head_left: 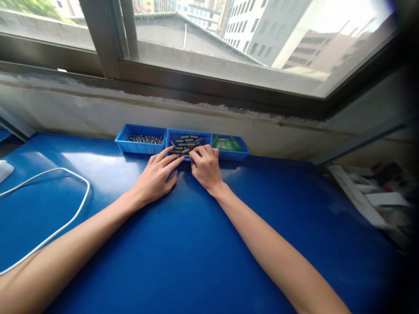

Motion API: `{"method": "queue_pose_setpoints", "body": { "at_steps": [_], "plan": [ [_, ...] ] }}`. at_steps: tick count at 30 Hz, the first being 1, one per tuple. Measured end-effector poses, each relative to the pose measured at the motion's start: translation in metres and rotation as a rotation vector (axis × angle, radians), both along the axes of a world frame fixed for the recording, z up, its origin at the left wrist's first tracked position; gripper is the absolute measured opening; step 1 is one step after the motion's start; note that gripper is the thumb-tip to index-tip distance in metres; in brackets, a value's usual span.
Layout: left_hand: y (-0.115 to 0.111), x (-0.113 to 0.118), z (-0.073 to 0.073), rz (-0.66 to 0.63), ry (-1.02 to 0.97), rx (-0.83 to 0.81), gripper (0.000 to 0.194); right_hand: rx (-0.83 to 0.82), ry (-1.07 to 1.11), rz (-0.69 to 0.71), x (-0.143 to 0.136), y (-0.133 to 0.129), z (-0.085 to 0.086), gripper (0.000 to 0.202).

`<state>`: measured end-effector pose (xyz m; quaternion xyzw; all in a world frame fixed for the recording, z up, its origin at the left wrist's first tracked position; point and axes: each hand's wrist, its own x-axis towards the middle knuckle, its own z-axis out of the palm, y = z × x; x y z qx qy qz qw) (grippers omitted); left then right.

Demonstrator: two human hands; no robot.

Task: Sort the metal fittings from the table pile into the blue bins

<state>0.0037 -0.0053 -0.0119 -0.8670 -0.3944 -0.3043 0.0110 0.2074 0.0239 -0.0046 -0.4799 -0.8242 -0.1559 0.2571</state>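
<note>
Three blue plastic bins stand side by side against the wall. Grey metal cylindrical pins (187,140) lie loose in the middle bin (206,132). My left hand (157,176) is open at that bin's front left edge, its fingers spread and fingertips at the rim. Over the front right of the same bin is my right hand (206,165), its fingers curled down among the pins. Whatever its fingertips hold, if anything, is hidden. Small metal fasteners (146,139) fill part of the left bin (140,148). Green plastic packaging (225,143) lies in the right bin (234,155).
A blue tabletop (183,257) spreads beneath both arms. On the left a white cable (85,192) loops across it, near a white object (5,169) at the edge. Behind the bins are a wall (81,111) and a window frame (209,89). Blurred clutter (382,192) is at right.
</note>
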Motion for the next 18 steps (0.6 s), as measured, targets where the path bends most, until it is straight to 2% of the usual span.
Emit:
{"method": "queue_pose_setpoints", "body": {
  "at_steps": [6,10,14,18],
  "plan": [
    [0.0,0.001,0.0,-0.028,-0.039,-0.019,0.049,0.005,0.072,0.069,0.0,0.001,-0.002,0.008],
    [0.0,0.002,0.002,-0.04,-0.052,-0.014,0.048,0.056,0.175,0.132,-0.002,-0.006,0.001,0.02],
    [-0.001,0.001,0.004,-0.043,-0.054,0.002,0.044,0.141,0.312,0.014,-0.003,-0.011,0.005,0.038],
    [-0.001,0.001,0.005,-0.046,-0.059,0.004,0.043,0.128,0.429,-0.072,-0.001,-0.004,0.006,0.053]
  ]
}}
